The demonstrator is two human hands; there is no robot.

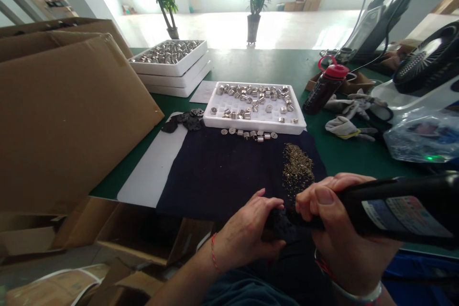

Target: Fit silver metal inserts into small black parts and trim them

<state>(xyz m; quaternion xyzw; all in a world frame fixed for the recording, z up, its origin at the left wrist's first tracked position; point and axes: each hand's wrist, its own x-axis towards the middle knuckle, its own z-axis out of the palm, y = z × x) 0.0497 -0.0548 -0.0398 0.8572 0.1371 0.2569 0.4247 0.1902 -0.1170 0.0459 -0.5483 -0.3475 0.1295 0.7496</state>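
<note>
My right hand point(347, 229) is wrapped round the front of a black electric screwdriver point(419, 205), which has labels on its side. The tool lies nearly level, its nose towards my left hand point(247, 227). Between the two hands is a dark, flat part with small holes point(283, 227); my left fingers grip its edge. Where the tool's tip meets the part is too dark to make out. Just beyond my right hand, a heap of tiny brass-coloured screws point(298, 165) is spread on the dark blue cloth point(222, 172). Several silvery metal cylinders point(253, 135) lie along the cloth's far side.
Behind the cloth stands a white tray point(254, 127) of metal cylinders, with stacked trays point(179, 80) further left. Black parts point(188, 121) lie left of it. A large carton point(71, 114) borders the left. Rightwards are a red-lidded bottle point(324, 88), gloves point(342, 126) and a fan point(430, 60).
</note>
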